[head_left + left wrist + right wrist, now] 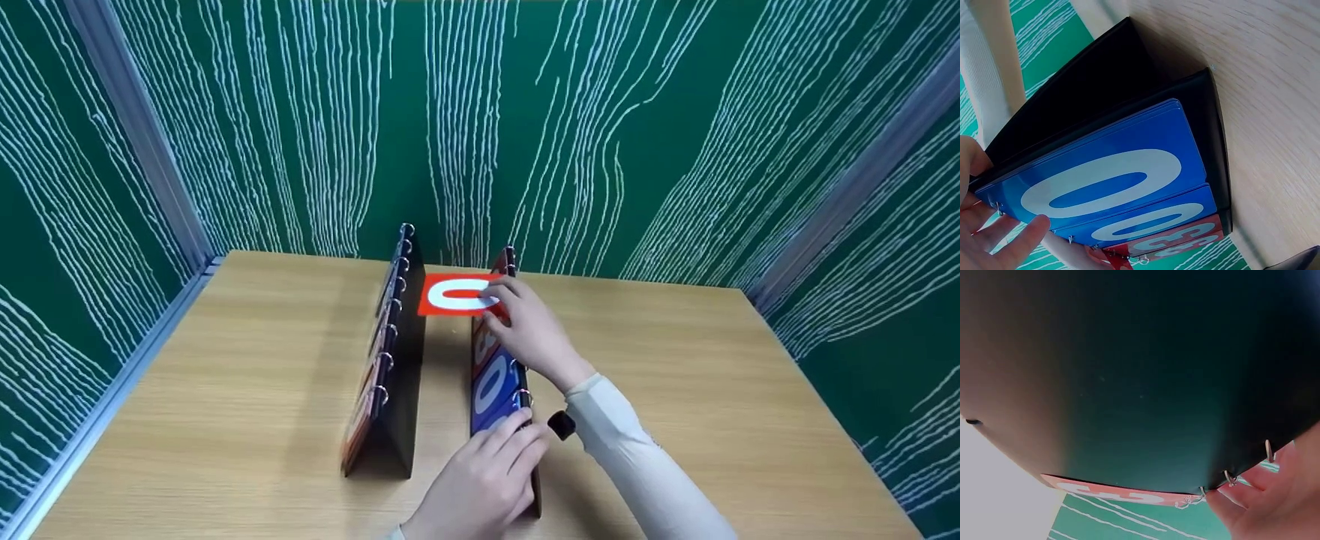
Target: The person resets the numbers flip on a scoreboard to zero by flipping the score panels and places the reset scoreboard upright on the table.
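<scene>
A tent-shaped flip scoreboard [491, 390] stands lengthwise on the table, its blue and red number cards hung from metal rings along the top. My left hand [480, 476] grips its near top end, the thumb on one side and the fingers on the other. In the left wrist view, a blue card [1100, 183] with a white 0 lies beside those fingers. Farther along, my right hand [536, 330] pinches a red card [450, 294] near its ring edge. That card sticks out leftward, showing a white rounded digit partly covered by the fingers.
A second flip scoreboard [382, 375] stands parallel on the left, its black back facing the first one. The raised card bridges the gap between them. Green walls with white wavy lines [465, 112] surround the wooden table [247, 390].
</scene>
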Available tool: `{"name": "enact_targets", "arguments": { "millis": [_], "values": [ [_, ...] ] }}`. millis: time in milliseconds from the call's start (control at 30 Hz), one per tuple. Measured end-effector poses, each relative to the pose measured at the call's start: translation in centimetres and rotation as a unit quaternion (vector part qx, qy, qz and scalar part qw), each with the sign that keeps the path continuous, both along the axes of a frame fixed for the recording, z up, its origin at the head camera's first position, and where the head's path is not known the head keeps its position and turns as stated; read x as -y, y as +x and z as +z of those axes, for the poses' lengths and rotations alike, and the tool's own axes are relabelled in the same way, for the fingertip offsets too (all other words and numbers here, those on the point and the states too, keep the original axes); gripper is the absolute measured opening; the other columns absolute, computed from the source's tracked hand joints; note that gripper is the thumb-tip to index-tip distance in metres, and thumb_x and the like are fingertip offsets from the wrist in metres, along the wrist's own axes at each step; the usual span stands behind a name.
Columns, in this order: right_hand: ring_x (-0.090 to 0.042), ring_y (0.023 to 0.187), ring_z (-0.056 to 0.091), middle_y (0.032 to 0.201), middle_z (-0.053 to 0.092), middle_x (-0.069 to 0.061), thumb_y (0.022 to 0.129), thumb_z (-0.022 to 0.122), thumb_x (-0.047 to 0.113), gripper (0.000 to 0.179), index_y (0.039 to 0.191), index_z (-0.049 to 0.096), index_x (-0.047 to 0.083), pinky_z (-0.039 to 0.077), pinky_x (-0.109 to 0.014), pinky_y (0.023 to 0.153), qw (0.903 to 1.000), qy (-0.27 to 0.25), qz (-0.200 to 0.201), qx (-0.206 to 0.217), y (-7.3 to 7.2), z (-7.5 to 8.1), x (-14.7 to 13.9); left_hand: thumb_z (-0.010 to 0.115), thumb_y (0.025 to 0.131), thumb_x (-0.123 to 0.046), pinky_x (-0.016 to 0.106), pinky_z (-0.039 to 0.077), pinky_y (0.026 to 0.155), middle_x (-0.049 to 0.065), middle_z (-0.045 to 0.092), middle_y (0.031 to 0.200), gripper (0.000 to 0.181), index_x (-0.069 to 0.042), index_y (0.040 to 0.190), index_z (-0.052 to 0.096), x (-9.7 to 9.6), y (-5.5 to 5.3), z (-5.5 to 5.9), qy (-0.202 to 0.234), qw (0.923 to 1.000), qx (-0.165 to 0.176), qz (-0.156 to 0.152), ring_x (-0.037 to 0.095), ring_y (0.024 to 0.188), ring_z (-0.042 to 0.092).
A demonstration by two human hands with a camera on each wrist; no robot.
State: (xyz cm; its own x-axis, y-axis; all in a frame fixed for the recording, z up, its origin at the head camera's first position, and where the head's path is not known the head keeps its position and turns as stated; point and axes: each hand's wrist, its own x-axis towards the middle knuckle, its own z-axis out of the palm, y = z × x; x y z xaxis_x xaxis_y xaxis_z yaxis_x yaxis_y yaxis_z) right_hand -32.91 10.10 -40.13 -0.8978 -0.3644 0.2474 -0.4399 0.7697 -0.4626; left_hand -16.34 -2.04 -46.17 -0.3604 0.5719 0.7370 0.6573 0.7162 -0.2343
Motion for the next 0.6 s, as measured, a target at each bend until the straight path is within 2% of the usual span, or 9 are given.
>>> {"name": "enact_targets", "arguments": {
  "millis": [167, 300, 467, 600],
  "values": [
    [-0.026, 0.13, 0.055, 0.151, 0.05, -0.004, 0.095, 0.068, 0.025, 0.04, 0.133, 0.063, 0.015, 0.051, -0.047, 0.109, 0.9995, 0.023, 0.005, 0.021, 0.05, 0.36, 0.1, 0.072, 0.076, -0.029, 0.027, 0.057, 0.092, 0.001, 0.07, 0.125, 0.049, -0.01, 0.121, 0.068, 0.02, -0.2, -0.02, 0.002, 0.9997, -0.024, -0.005, 0.019, 0.125, 0.062],
    [-0.026, 0.129, 0.056, 0.15, 0.051, -0.005, 0.092, 0.071, 0.023, 0.043, 0.134, 0.063, 0.016, 0.053, -0.048, 0.107, 0.999, 0.037, 0.006, 0.025, 0.05, 0.55, 0.06, 0.072, 0.076, -0.029, 0.026, 0.057, 0.092, 0.001, 0.069, 0.125, 0.049, -0.01, 0.121, 0.067, 0.01, -0.14, -0.03, 0.002, 0.9998, -0.018, -0.004, 0.019, 0.126, 0.062],
    [-0.026, 0.124, 0.06, 0.147, 0.054, -0.007, 0.092, 0.069, 0.017, 0.045, 0.136, 0.062, 0.012, 0.055, -0.047, 0.104, 0.9993, 0.036, -0.004, 0.003, 0.0, 0.62, 0.28, 0.068, 0.078, -0.027, 0.027, 0.057, 0.091, 0.001, 0.07, 0.123, 0.044, -0.009, 0.119, 0.068, 0.02, -0.18, 0.02, 0.003, 0.9997, -0.023, -0.006, 0.02, 0.125, 0.063],
    [-0.028, 0.119, 0.065, 0.15, 0.054, -0.012, 0.096, 0.064, 0.02, 0.048, 0.143, 0.057, 0.008, 0.056, -0.046, 0.102, 0.9985, 0.042, -0.017, -0.032, 0.08, 0.56, 0.6, 0.065, 0.08, -0.025, 0.027, 0.057, 0.092, 0.001, 0.07, 0.122, 0.043, -0.009, 0.119, 0.067, 0.03, -0.23, -0.02, 0.005, 0.9996, -0.028, -0.005, 0.02, 0.124, 0.063]
  ]
}}
